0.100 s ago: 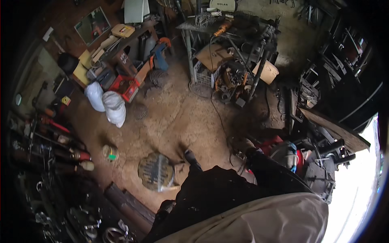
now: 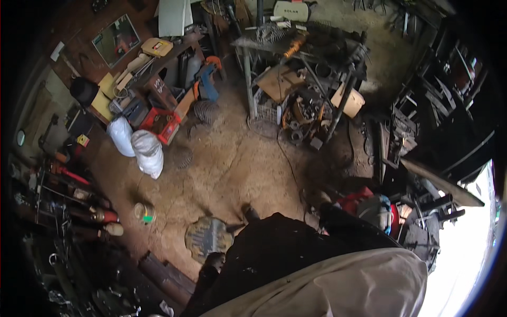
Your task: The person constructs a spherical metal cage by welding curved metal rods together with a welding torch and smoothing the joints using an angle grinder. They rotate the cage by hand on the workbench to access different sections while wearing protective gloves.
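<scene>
Apparently at a reaching step, the left hand [image 2: 214,260] is just beside the plate [image 2: 207,239] ahead; gripping would call for its rim. Whether either hand is spread or closed cannot be told.

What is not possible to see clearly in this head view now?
All in the head view:
Right hand: out of sight, perhaps behind the dark clothing.
Probable left hand: too dark to tell finger pose or grip.
Nearer white sack: its opaque side hides any contents.
Bright opening: glare washes out what lies outside.

Workshop, power tool [image 2: 294,47] on bench [image 2: 247,79]
</scene>
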